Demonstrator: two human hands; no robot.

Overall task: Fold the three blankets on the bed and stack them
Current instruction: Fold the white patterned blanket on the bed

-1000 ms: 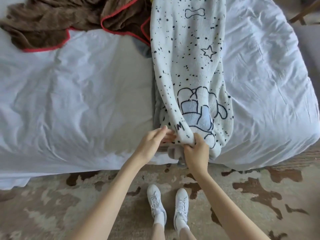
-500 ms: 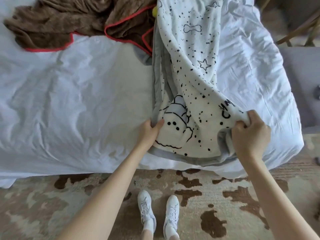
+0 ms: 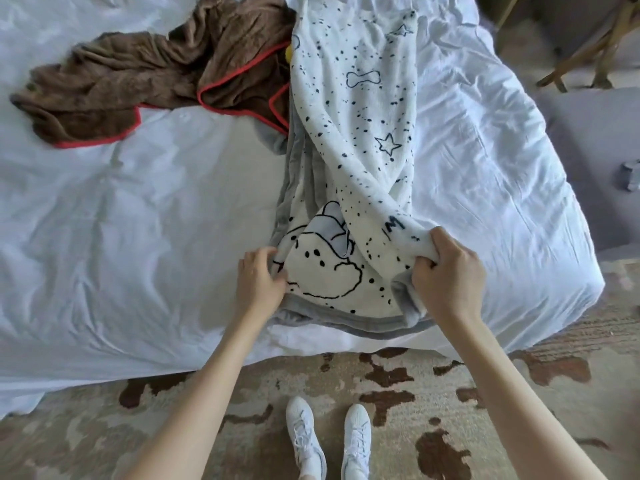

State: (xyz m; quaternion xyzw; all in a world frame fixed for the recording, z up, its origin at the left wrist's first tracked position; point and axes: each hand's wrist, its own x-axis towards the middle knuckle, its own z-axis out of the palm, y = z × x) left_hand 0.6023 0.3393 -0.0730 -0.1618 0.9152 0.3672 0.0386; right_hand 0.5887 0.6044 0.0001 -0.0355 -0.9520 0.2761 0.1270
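Note:
A white blanket with black spots, stars, bones and a cartoon dog lies lengthwise down the bed, grey backing showing along its left and near edges. My left hand pinches its near left edge. My right hand grips a bunched near right corner, lifted slightly off the bed. A crumpled brown blanket with red trim lies at the far left, partly under the white one. A small yellow patch shows between the two blankets; what it belongs to is hidden.
The bed's white sheet is wrinkled. A patterned beige and brown rug covers the floor, where my white shoes stand. Wooden chair legs and a grey surface sit right of the bed.
My hands, together at the blanket's near end a second ago, have spread apart. The right hand pulled its corner to the right and opened the near end wider.

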